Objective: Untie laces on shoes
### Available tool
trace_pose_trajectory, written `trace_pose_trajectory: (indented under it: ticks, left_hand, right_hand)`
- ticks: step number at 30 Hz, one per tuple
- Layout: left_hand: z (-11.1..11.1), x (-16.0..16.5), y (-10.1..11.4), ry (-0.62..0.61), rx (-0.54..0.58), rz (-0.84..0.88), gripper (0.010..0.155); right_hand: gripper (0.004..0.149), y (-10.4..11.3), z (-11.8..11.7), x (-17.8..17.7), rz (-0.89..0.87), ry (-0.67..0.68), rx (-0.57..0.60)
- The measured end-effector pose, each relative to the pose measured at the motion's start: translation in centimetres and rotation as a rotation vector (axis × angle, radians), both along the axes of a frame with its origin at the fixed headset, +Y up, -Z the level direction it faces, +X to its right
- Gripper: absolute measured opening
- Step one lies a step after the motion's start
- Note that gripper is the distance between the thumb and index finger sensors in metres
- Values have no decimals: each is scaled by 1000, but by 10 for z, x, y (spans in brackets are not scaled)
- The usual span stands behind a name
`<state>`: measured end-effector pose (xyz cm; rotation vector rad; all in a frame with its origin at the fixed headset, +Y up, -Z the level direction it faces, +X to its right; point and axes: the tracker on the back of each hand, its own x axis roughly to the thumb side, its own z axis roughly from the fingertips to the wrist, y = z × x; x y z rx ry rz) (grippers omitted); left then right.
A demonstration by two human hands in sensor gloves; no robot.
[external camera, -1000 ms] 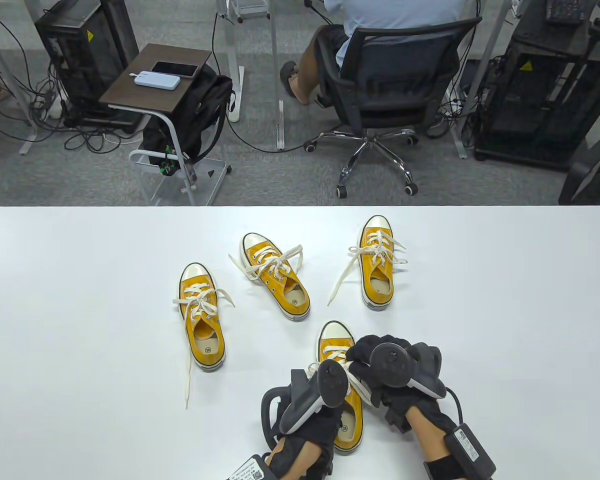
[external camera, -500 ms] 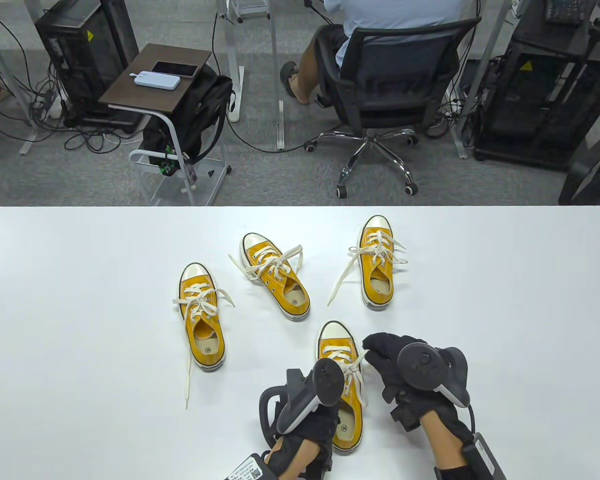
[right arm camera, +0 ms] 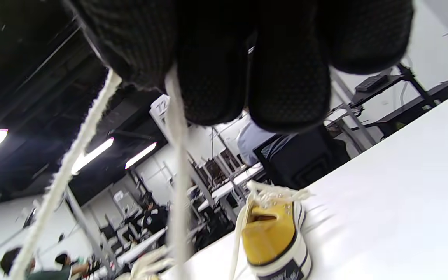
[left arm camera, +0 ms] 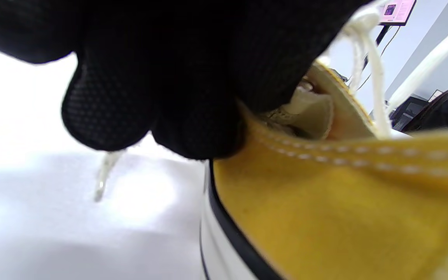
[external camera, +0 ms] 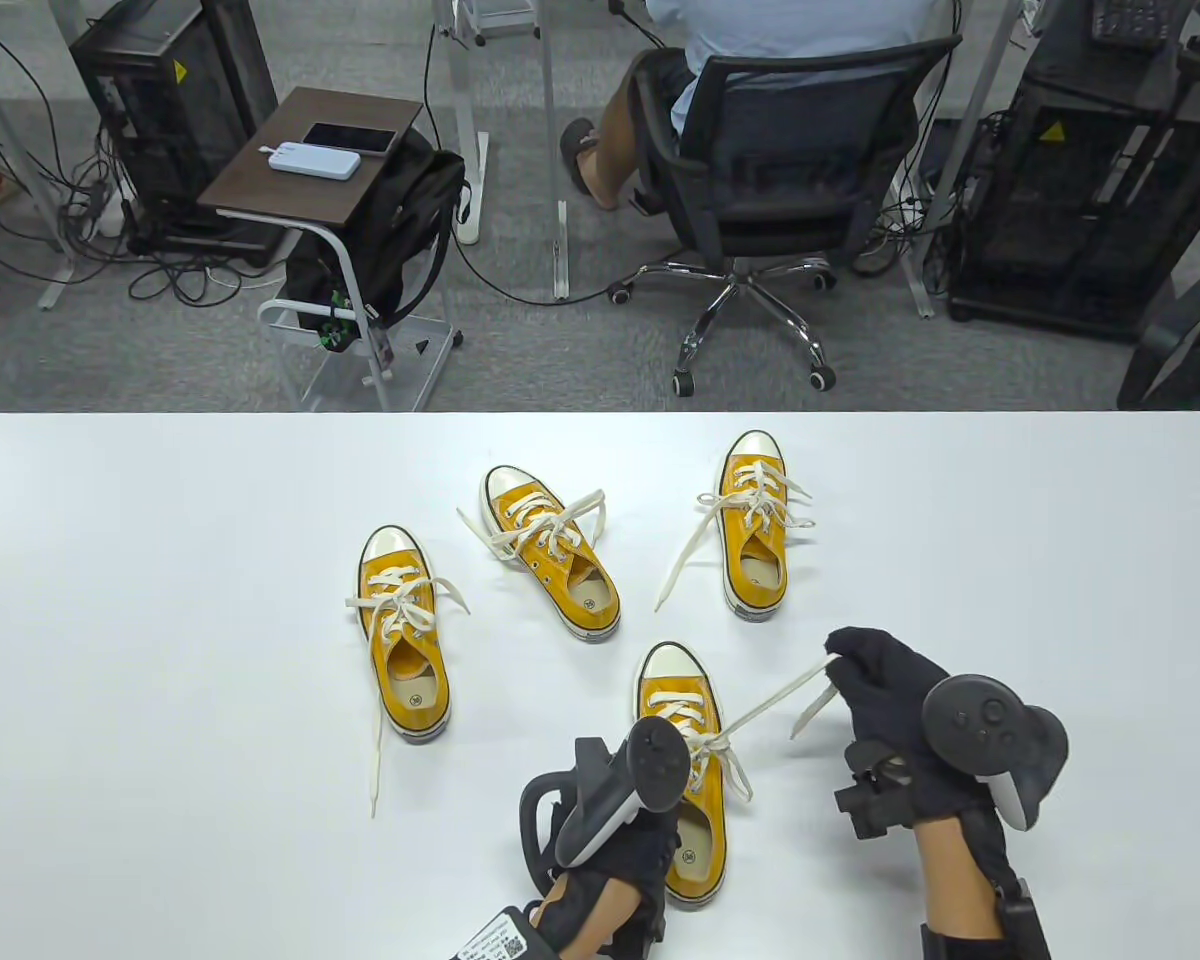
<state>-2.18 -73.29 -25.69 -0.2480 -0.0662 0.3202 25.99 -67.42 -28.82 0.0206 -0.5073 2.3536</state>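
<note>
Table view shows four yellow canvas shoes with cream laces on the white table (external camera: 160, 600). The nearest shoe (external camera: 678, 690) lies toe away from the person, between the two gloved hands. The left hand (external camera: 615, 850) sits at the heel end of this shoe, its tracker covering much of the upper; in the left wrist view its fingers (left arm camera: 193, 128) press against the yellow collar of the nearest shoe (left arm camera: 325, 202), curled over the edge, so the hand holds the shoe in place. The right hand (external camera: 895, 700) is raised to the right of the shoe, well apart from it, and its fingers (external camera: 845, 645) pinch one lace (external camera: 770, 705), which runs taut from the eyelets up to the fingertips, with the loose tip hanging down beside the hand. In the right wrist view the fingers (right arm camera: 216, 77) are closed together around the lace (right arm camera: 177, 163), two strands dropping from them. The other lace end trails over the right side of the shoe onto the table. Farther off stand three more shoes: the left shoe (external camera: 405, 640) with a lace trailing toward the near edge, the middle shoe (external camera: 555, 555) angled with its toe to the left, and the right shoe (external camera: 755, 525) with a long lace stretched out to its left. Beyond the table a seated person (external camera: 740, 60) occupies an office chair (external camera: 790, 180).
</note>
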Motion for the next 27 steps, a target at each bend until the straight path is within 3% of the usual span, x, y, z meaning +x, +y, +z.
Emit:
trace_pose_trajectory:
  ticks: [5,10,13,20,23,27]
  left_hand:
    - [0,-1,0,0,-10,16,42]
    - [0,0,0,-6,-14,13,42]
    - [-1,-1,0,-6,-17,15,42]
    - [0,-1,0,-9,-15,19,42]
    - [0,0,0,-15,-7,12,43]
    - [0,0,0,-17,-14,22,43]
  right_hand:
    - [37,0,7,42,-119,-175,17]
    - [37,-14,7,68,-114,-248,-85]
    - [37,-26,-1,66,-70,-199,-270]
    - [38,-61,-22,41,99,-79,-549]
    - [42,-70,-25,31,160,-49,-630]
    - [55,-66,-24,25,171,-65,-571]
